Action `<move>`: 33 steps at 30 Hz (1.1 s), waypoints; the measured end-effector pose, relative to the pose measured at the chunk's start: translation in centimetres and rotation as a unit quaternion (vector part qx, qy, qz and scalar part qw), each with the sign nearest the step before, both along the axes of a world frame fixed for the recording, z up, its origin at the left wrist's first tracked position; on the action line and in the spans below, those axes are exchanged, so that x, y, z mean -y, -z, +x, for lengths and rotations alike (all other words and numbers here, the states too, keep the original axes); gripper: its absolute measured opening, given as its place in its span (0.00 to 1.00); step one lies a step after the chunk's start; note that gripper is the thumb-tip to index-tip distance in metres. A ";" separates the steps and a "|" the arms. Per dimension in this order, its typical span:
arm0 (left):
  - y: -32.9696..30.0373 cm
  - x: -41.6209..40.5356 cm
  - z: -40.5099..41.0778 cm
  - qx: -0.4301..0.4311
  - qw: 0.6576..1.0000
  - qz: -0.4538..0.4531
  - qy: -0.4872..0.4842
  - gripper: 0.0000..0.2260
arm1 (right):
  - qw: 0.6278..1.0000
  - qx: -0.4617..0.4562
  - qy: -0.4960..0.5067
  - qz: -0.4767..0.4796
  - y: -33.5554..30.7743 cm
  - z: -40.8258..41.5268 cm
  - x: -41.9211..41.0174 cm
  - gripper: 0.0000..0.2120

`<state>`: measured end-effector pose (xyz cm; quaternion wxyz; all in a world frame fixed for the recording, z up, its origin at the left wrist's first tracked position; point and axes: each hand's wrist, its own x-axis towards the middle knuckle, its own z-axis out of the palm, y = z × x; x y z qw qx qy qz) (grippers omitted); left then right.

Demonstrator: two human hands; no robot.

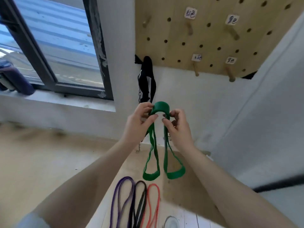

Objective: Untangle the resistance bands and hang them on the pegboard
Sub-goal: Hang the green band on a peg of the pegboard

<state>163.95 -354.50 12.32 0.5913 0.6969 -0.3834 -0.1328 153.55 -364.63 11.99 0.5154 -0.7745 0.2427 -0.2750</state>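
The green band (160, 137) looks soft, light and rubbery, so it should drape and stretch freely; the sensible place to take it is the folded top, which could then slip over a peg. It is a wide, flat loop, doubled so that its fold arches at the middle of the frame while two long loops hang down toward the floor, their lower ends curling open. The left hand (139, 122) pinches the left side of the fold and the right hand (176, 124) pinches the right side, the two hands close together with the arch between them. The wooden pegboard (205, 38) fills the upper right of the frame, its pegs bare and carrying small labels. At the lower middle, the purple band (122, 199), black band (139, 203) and red band (153, 204) lie side by side, apparently already untangled.
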 end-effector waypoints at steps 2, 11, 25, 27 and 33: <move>-0.8 1.4 -1.1 0.007 1.000 0.005 0.028 0.10 | 0.999 0.024 0.042 0.019 -0.9 -1.9 0.9 0.11; -3.7 13.4 -5.1 0.017 0.997 0.013 0.079 0.10 | 0.994 0.048 0.100 -0.004 -3.2 -7.0 13.3 0.08; -4.6 28.9 3.2 0.129 0.987 0.066 -0.073 0.07 | 0.999 -0.014 0.025 -0.041 -5.8 2.2 30.0 0.09; -4.4 30.7 5.7 0.129 0.985 0.079 -0.087 0.09 | 0.999 -0.012 0.015 -0.051 -5.8 4.5 31.6 0.08; -3.4 36.3 10.8 0.131 0.977 0.162 -0.052 0.12 | 0.997 -0.006 0.075 -0.026 -3.8 10.0 35.7 0.11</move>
